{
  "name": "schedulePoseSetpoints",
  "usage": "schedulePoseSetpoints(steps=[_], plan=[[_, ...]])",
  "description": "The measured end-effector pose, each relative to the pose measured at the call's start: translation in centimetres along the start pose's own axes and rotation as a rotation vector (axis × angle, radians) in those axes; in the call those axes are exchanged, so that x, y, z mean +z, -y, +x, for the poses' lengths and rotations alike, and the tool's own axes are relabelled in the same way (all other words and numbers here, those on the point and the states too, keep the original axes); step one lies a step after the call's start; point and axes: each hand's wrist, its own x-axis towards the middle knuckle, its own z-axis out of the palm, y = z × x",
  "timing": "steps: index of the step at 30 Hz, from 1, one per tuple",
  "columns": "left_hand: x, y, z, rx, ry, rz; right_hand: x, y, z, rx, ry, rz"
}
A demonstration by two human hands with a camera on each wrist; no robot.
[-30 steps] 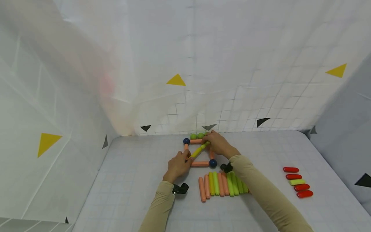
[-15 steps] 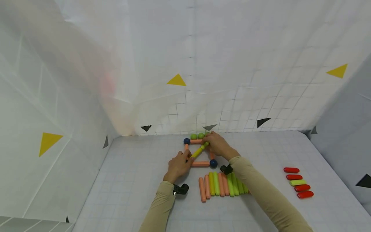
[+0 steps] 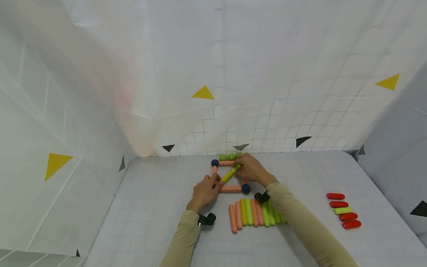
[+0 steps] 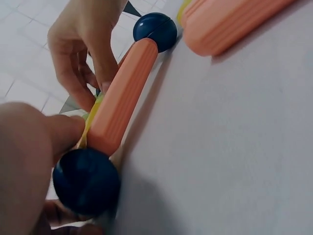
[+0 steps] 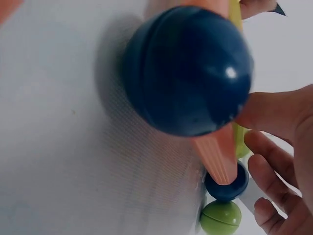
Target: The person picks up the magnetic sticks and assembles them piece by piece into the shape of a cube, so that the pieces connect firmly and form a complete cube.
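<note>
Orange building sticks (image 3: 231,189) and blue balls (image 3: 215,163) form a four-sided frame on the table. A yellow stick (image 3: 227,177) slants across it, a yellow-green piece (image 3: 237,167) at its far end. My left hand (image 3: 204,191) pinches the yellow stick's near end at the near left corner, where a blue ball (image 4: 87,181) lies by its fingers. My right hand (image 3: 251,168) pinches the yellow-green end near the far right corner. In the right wrist view, a blue ball (image 5: 188,73) hides part of that grip; another blue ball (image 5: 226,181) sits beyond.
Green balls (image 3: 231,157) line up behind the frame, against the back wall. Orange, yellow and green sticks (image 3: 248,212) lie in a row in front, partly under the right sleeve. On the right are several red pieces (image 3: 338,204) and one yellow-green piece (image 3: 342,210).
The right hand has shifted very slightly toward the body and to the right, its grip unchanged. The left hand stays almost in place; the frame looks the same.
</note>
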Motion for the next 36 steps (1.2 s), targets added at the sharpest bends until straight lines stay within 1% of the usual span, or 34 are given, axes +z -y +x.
schedulePoseSetpoints(steps=[3,5,8,13,16,19,22,24,26,29,33,36], plan=[[-0.1,0.5,-0.5,0.033,-0.025,-0.053,0.0,-0.5,-0.7,0.045,-0.076,0.031],[-0.3,1.0,-0.8,0.056,-0.049,-0.097,0.1,-1.0,-1.2,0.097,-0.128,0.057],[-0.3,1.6,-1.4,0.073,-0.088,-0.178,-0.1,-1.9,-2.0,0.181,-0.192,0.116],[0.0,2.1,-2.1,0.081,-0.141,-0.293,-1.1,-3.0,-3.1,0.319,-0.272,0.268],[0.3,2.2,-2.4,0.078,-0.177,-0.329,-1.6,-3.6,-3.5,0.388,-0.305,0.325],[0.5,2.3,-2.6,0.078,-0.224,-0.354,-1.6,-4.4,-3.6,0.446,-0.294,0.341],[0.7,2.4,-2.6,0.084,-0.265,-0.361,-1.2,-5.4,-3.4,0.484,-0.251,0.343],[1.0,2.4,-2.7,0.084,-0.279,-0.368,-1.0,-5.9,-3.2,0.497,-0.221,0.340],[1.2,2.3,-2.7,0.083,-0.278,-0.374,-0.8,-6.3,-3.0,0.514,-0.210,0.344],[1.4,2.2,-2.7,0.086,-0.267,-0.378,-0.7,-6.4,-2.4,0.514,-0.208,0.358],[1.6,2.4,-2.7,0.087,-0.265,-0.358,-0.3,-6.0,-1.4,0.479,-0.205,0.377],[1.6,2.5,-2.6,0.077,-0.262,-0.350,0.0,-5.8,-0.9,0.457,-0.219,0.397]])
